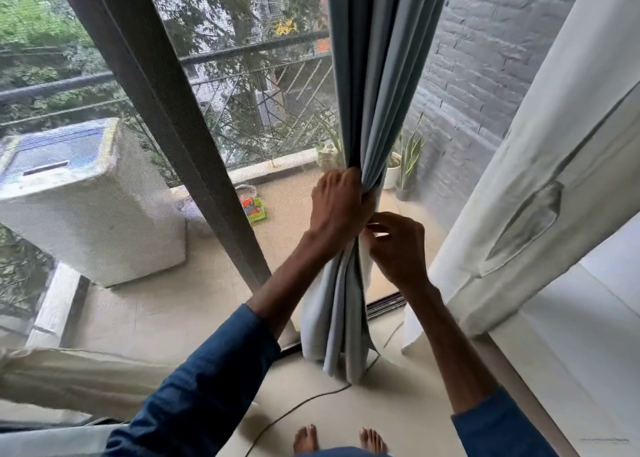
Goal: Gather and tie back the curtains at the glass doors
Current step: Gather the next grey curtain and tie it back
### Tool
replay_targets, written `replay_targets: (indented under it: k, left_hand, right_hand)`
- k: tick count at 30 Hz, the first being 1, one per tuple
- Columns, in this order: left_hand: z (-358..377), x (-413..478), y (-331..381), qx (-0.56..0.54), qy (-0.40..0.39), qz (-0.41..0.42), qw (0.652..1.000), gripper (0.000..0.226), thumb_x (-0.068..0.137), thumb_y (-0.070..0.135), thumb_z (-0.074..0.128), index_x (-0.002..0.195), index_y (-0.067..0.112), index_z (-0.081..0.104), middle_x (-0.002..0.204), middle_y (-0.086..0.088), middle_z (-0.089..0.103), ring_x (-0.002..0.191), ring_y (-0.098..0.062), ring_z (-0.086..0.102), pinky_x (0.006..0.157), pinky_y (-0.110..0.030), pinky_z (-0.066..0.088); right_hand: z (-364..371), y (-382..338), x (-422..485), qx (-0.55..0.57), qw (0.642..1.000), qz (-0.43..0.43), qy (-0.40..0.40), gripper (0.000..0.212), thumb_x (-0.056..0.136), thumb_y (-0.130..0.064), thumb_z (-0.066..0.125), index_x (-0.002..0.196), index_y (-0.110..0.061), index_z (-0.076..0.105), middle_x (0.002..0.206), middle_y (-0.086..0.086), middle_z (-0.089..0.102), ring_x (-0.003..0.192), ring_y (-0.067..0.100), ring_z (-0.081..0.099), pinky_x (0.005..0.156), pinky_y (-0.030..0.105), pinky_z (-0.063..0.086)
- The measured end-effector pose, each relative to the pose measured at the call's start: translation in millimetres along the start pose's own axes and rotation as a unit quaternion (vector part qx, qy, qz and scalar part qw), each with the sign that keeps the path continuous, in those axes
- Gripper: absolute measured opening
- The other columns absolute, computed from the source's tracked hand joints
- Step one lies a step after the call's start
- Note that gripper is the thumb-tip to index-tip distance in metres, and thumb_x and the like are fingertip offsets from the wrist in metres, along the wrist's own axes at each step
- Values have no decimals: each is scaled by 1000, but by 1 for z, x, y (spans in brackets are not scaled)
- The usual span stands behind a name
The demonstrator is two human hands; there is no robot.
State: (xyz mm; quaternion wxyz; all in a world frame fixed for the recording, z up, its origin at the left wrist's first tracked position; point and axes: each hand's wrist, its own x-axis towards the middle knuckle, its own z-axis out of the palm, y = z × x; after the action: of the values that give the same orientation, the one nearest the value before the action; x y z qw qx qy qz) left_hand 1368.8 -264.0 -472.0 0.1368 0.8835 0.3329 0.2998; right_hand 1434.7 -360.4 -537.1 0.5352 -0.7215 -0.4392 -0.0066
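Note:
A grey-blue curtain (381, 75) hangs in front of the glass doors (263, 110), bunched into a narrow bundle at waist height. My left hand (337, 207) grips the gathered folds from the left side. Just below and to the right, my right hand (398, 245) pinches something small and pale against the bundle; what it is cannot be made out. Below the hands the curtain's lower part (339, 318) falls loose to the floor.
A dark door frame post (173, 117) slants left of the curtain. A white curtain (519, 197) hangs at the right. A thin cord (304, 404) runs across the floor near my bare feet (339, 439). Outside stand a washing machine (86, 197) and potted plants (405, 165).

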Motion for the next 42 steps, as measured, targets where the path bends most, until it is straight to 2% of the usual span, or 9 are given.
replay_targets:
  k: [6,9,15,18,24,28,34,38,42]
  left_hand:
    - [-11,7,-2,-43,-29,-14,999,58,86,70,51,73,14,54,66,-7,56,64,-29,55,61,-33,43]
    - [-10,6,2,-20,-5,-48,999,42,87,45,65,96,4,59,87,-16,62,85,-33,58,75,-37,43]
    - [-14,9,12,-1,13,-79,997,20,75,13,66,89,0,62,71,-6,46,69,-26,48,64,-32,36]
    - [-11,10,17,-5,10,-79,997,21,75,13,67,91,-1,63,74,-12,58,72,-29,57,63,-31,37]
    - [-6,14,15,-7,24,-75,997,26,81,15,64,100,-3,63,93,-23,67,88,-42,63,68,-39,46]
    - [-7,13,14,-10,36,-73,997,24,82,13,64,98,-5,63,91,-25,67,87,-42,62,65,-37,39]
    - [-2,11,18,-21,32,-67,997,22,79,12,65,94,-4,63,85,-22,66,81,-40,62,65,-35,39]
    - [1,12,15,-21,37,-67,997,21,79,13,68,91,-3,63,82,-21,66,79,-40,63,65,-36,42]
    - [0,16,8,-30,35,-64,997,22,79,14,68,92,-3,62,84,-21,66,79,-39,61,66,-39,47]
  right_hand:
    - [-9,10,9,-8,1000,-8,-19,12,83,-7,73,85,-16,81,82,-8,78,76,-5,70,74,10,48]
    - [-8,9,5,3,1000,2,-25,12,85,-10,73,89,-18,81,88,-9,78,79,-1,71,70,14,53]
    - [-5,1,-27,44,998,-10,31,9,91,-12,72,96,-14,79,91,-6,78,76,7,72,63,15,55]
    - [18,10,-41,-26,999,-20,6,14,88,-2,71,99,-9,78,92,3,79,77,12,74,71,5,50]
    - [27,28,-32,-85,989,25,118,28,80,12,59,98,-4,73,94,10,76,81,30,71,73,38,59]
    - [32,25,-30,-80,993,11,92,22,79,11,62,90,-5,74,86,10,77,75,30,70,70,29,51]
    - [57,44,-35,70,976,207,20,25,84,-16,58,104,-22,70,87,-5,79,69,19,76,69,45,62]
    - [48,31,-20,-26,989,114,86,24,77,-9,76,101,-9,74,92,7,78,81,23,73,80,24,53]
    - [50,31,-3,-32,996,86,3,33,75,-2,75,108,-2,72,105,18,74,96,29,65,78,18,40]
